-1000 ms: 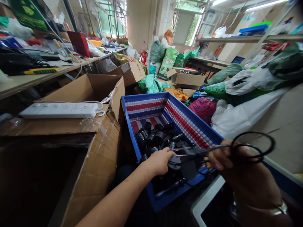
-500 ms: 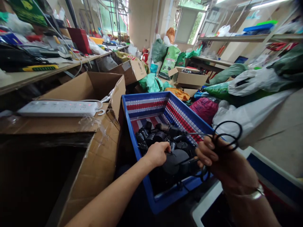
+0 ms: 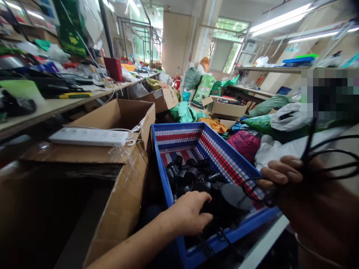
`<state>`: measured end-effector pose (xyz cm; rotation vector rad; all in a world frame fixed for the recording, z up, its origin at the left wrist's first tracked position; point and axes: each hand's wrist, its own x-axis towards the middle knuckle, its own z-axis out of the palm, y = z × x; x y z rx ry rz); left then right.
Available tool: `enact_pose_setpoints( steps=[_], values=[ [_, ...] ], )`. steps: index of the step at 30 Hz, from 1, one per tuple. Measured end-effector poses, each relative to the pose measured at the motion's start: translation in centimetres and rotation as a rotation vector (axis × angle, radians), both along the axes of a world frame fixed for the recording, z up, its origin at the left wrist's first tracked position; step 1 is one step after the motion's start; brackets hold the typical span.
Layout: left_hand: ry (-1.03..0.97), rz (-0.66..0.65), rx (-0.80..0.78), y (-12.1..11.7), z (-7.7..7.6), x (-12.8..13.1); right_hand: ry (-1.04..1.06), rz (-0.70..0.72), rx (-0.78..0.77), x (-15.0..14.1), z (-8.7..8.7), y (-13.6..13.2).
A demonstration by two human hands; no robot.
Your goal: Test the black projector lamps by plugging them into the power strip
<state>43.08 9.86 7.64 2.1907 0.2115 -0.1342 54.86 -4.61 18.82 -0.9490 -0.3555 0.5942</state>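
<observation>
A blue plastic crate (image 3: pixel 179 129) with a striped red, white and blue lining holds a heap of small black plastic parts (image 3: pixel 192 173). My left hand (image 3: pixel 192 213) reaches over the near part of the crate, its thumb and fingers apart, with nothing seen between them. Beside its fingertips lies a larger black piece with a round flat face (image 3: pixel 237 196). Off to the right, above the crate's rim, my right hand (image 3: pixel 291 179) grips a loosely looped black cable (image 3: pixel 336 153). Whether the cable's end is joined to anything in the crate I cannot tell.
To the left stands an open cardboard box (image 3: pixel 131 175), with a white power strip (image 3: pixel 89 136) resting on its flap. A cluttered workbench (image 3: pixel 56 108) runs along the left. Sacks, a magenta bag (image 3: pixel 245 145) and another cardboard box (image 3: pixel 228 108) lie beyond the crate.
My left hand's fingers have parted from a closed pinch. The right hand has moved right and nearer with the cable, and the round-faced black piece sits farther right. The camera view has tilted up.
</observation>
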Motion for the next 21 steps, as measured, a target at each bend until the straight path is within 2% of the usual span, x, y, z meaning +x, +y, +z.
enact_pose_setpoints(
  steps=[3, 5, 8, 11, 13, 14, 16, 18, 19, 21],
  values=[
    [-0.104, 0.202, -0.335, 2.5, 1.8, -2.5, 0.067, 0.187, 0.036, -2.5, 1.0, 2.9],
    [-0.196, 0.322, -0.408, 4.2, 2.3, -4.3, -0.009, 0.317, 0.013, -4.4, 2.0, 5.3],
    [-0.372, 0.443, -0.208, 6.0, 2.9, -7.2, -0.202, 0.444, -0.006, -7.9, 4.2, 9.3],
    [-0.468, 0.564, 0.033, 6.8, 4.0, -9.9, -0.365, 0.471, 0.036, -11.3, 6.6, 13.3],
    [-0.479, 0.666, 0.057, 7.4, 4.7, -12.1, -0.450, 0.465, 0.098, -12.6, 7.6, 15.5],
    [-0.486, 0.704, 0.002, 7.8, 5.0, -13.5, -0.490, 0.459, 0.131, -12.8, 7.7, 16.5],
    [-0.535, 0.755, -0.226, 8.7, 5.4, -16.5, -0.578, 0.459, 0.141, -12.5, 6.9, 18.4],
    [-0.634, 0.820, -0.491, 9.6, 5.5, -19.8, -0.668, 0.505, 0.061, -12.0, 4.6, 19.9],
    [-0.686, 0.862, -0.583, 9.9, 5.5, -21.2, -0.699, 0.580, -0.002, -12.0, 3.1, 20.5],
    [-0.762, 0.964, -0.644, 10.2, 5.4, -23.6, -0.696, 0.833, -0.104, -13.0, -0.3, 21.5]
  ],
)
